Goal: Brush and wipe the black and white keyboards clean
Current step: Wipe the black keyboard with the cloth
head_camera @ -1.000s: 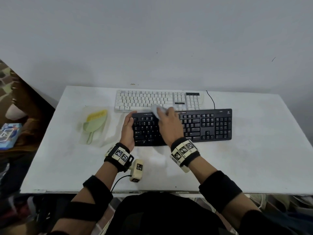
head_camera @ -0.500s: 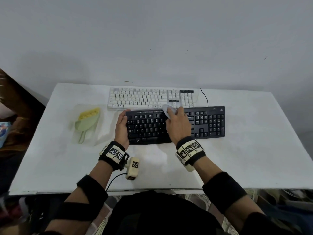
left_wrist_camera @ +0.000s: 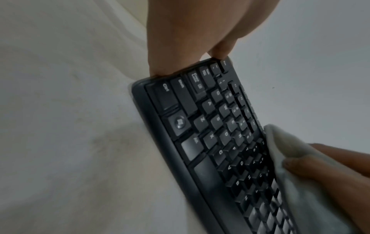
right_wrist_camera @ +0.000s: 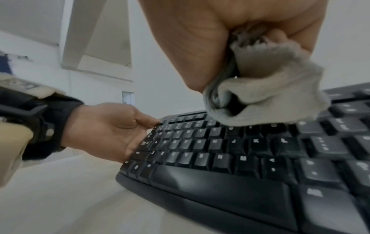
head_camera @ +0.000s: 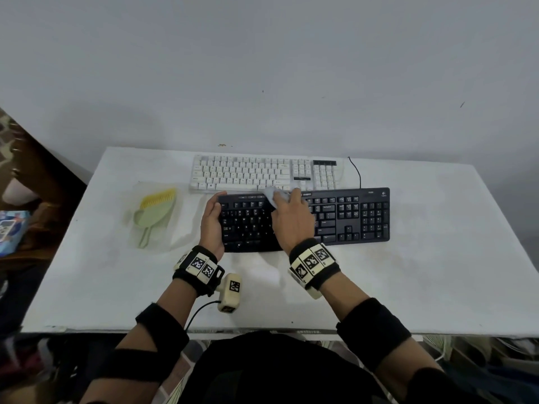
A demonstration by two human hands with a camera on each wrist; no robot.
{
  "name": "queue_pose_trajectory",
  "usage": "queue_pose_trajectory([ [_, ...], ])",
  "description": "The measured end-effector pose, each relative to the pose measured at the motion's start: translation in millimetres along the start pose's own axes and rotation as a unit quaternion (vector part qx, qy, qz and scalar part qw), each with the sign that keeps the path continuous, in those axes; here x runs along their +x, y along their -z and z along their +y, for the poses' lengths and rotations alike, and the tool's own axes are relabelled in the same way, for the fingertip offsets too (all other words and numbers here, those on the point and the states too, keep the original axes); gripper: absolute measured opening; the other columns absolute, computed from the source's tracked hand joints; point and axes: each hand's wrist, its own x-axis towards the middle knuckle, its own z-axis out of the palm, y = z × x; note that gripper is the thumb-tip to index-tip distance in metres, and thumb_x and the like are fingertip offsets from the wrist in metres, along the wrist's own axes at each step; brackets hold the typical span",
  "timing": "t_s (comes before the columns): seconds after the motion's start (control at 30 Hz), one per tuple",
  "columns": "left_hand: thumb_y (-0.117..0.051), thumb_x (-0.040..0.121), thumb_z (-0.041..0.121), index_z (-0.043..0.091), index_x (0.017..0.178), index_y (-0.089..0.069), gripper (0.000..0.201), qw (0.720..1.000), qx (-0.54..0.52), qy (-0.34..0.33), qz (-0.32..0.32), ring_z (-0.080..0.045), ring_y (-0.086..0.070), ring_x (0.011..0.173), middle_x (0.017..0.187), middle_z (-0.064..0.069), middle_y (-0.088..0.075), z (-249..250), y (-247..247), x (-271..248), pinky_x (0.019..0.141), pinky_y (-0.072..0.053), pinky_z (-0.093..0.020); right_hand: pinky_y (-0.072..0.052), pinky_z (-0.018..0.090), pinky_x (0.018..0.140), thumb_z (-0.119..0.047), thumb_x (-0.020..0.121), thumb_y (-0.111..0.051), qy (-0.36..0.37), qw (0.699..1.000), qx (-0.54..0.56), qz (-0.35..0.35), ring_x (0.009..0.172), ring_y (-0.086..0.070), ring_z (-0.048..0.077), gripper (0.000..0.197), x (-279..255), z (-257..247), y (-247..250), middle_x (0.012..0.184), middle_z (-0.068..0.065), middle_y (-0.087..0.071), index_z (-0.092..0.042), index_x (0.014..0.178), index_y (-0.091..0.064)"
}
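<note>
The black keyboard (head_camera: 350, 217) lies across the middle of the white table (head_camera: 437, 272). The white keyboard (head_camera: 248, 172) sits right behind it. My left hand (head_camera: 211, 225) holds the black keyboard's left end, thumb on the top corner. In the left wrist view my left hand's fingers (left_wrist_camera: 180, 39) lie against that end of the black keyboard (left_wrist_camera: 200, 142). My right hand (head_camera: 291, 220) grips a bunched grey-white cloth (head_camera: 274, 195) and presses it on the upper key rows. The right wrist view shows the cloth (right_wrist_camera: 270, 95) on the number row of the black keyboard (right_wrist_camera: 220, 158).
A yellow brush and pale green dustpan (head_camera: 154, 211) lie on a clear plastic sheet left of the keyboards. A black cable (head_camera: 357, 173) runs up from the black keyboard's back edge to the table's rear. A wall stands behind the table. A blue box (head_camera: 11, 231) sits off the table at left.
My right hand slid the cloth to the right along the black keyboard's top rows, then back toward the left. My left hand has kept its hold on the left end.
</note>
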Motion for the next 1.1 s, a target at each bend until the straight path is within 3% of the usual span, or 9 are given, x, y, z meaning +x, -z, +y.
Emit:
queue_pose_trajectory([
  [0.13, -0.033, 0.111, 0.018, 0.024, 0.125, -0.063, 0.033, 1.0, 0.011, -0.013, 0.01, -0.018, -0.065, 0.106, 0.124, -0.007, -0.067, -2.1, 1.7, -0.9, 0.081, -0.056, -0.033, -0.056, 0.036, 0.059, -0.015, 0.094, -0.061, 0.021, 0.998, 0.038, 0.041, 0.08, -0.057, 0.028, 0.04, -0.3, 21.0, 8.3, 0.113, 0.017, -0.051, -0.013, 0.134, -0.058],
  [0.23, -0.033, 0.112, 0.018, 0.025, 0.125, -0.062, 0.033, 0.999, 0.024, -0.022, 0.008, -0.017, -0.065, 0.105, 0.123, -0.006, -0.067, -2.8, 0.0, -2.4, 0.081, -0.056, -0.033, -0.058, 0.037, 0.061, -0.015, 0.094, -0.06, 0.027, 0.999, 0.026, 0.035, 0.084, -0.057, 0.028, 0.041, -1.1, 26.0, 8.3, 0.115, 0.016, -0.05, -0.015, 0.135, -0.058],
  [0.33, -0.032, 0.113, 0.019, 0.024, 0.128, -0.06, 0.033, 0.999, 0.032, -0.014, 0.01, -0.014, -0.066, 0.098, 0.118, -0.003, -0.068, 0.0, -3.0, -3.7, 0.073, -0.057, -0.029, -0.06, 0.04, 0.067, -0.017, 0.097, -0.057, -0.02, 0.999, 0.013, 0.024, 0.091, -0.058, 0.029, 0.041, -0.7, 42.4, 9.4, 0.12, 0.016, -0.048, -0.014, 0.138, -0.054],
  [0.47, -0.03, 0.113, 0.019, 0.024, 0.128, -0.059, 0.033, 0.999, 0.037, -0.007, 0.011, -0.015, -0.066, 0.1, 0.119, -0.003, -0.068, 1.7, -3.5, -4.7, 0.074, -0.055, -0.031, -0.052, 0.034, 0.063, -0.019, 0.098, -0.057, -0.078, 0.996, 0.016, 0.04, 0.086, -0.058, 0.027, 0.036, 3.0, 58.6, 19.4, 0.119, 0.014, -0.047, -0.014, 0.134, -0.057],
  [0.63, -0.03, 0.112, 0.018, 0.021, 0.129, -0.058, 0.032, 1.0, 0.023, -0.015, 0.008, -0.014, -0.065, 0.097, 0.114, -0.002, -0.068, 1.0, -3.9, -5.6, 0.073, -0.055, -0.029, -0.06, 0.037, 0.066, -0.015, 0.095, -0.062, 0.034, 0.998, 0.043, 0.034, 0.082, -0.058, 0.025, 0.042, 2.0, 33.3, 9.1, 0.119, 0.016, -0.05, -0.013, 0.136, -0.057],
  [0.73, -0.03, 0.112, 0.018, 0.022, 0.128, -0.059, 0.034, 0.999, 0.027, -0.021, 0.018, -0.016, -0.065, 0.099, 0.116, -0.003, -0.068, -1.8, -3.0, -2.3, 0.073, -0.057, -0.028, -0.06, 0.04, 0.062, -0.014, 0.094, -0.062, 0.024, 0.999, 0.034, 0.025, 0.082, -0.056, 0.026, 0.04, -0.9, 31.1, 4.2, 0.119, 0.016, -0.048, -0.015, 0.133, -0.057],
  [0.9, -0.031, 0.111, 0.017, 0.031, 0.119, -0.066, 0.039, 0.997, 0.051, -0.047, 0.025, -0.023, -0.061, 0.114, 0.138, -0.016, -0.062, -10.2, -0.4, 4.2, 0.097, -0.052, -0.043, -0.059, 0.039, 0.067, -0.015, 0.096, -0.058, -0.049, 0.998, 0.024, 0.04, 0.091, -0.055, 0.028, 0.035, 1.3, 55.5, 14.6, 0.119, 0.014, -0.045, -0.013, 0.131, -0.059],
  [1.0, -0.031, 0.111, 0.018, 0.035, 0.115, -0.069, 0.042, 0.997, 0.052, -0.048, 0.027, -0.024, -0.062, 0.116, 0.14, -0.015, -0.061, -12.0, 0.4, 5.4, 0.104, -0.05, -0.05, -0.053, 0.031, 0.063, -0.016, 0.094, -0.063, -0.019, 0.996, 0.04, 0.071, 0.091, -0.054, 0.026, 0.027, 5.7, 59.3, 18.0, 0.119, 0.015, -0.049, -0.006, 0.118, -0.062],
  [1.1, -0.031, 0.111, 0.019, 0.038, 0.112, -0.071, 0.044, 0.997, 0.054, -0.046, 0.028, -0.031, -0.059, 0.126, 0.139, -0.013, -0.062, -13.7, 1.6, 7.3, 0.109, -0.047, -0.055, -0.056, 0.035, 0.061, -0.013, 0.095, -0.061, 0.017, 0.995, 0.063, 0.075, 0.08, -0.058, 0.023, 0.023, 9.5, 55.9, 16.3, 0.112, 0.013, -0.057, -0.008, 0.115, -0.052],
])
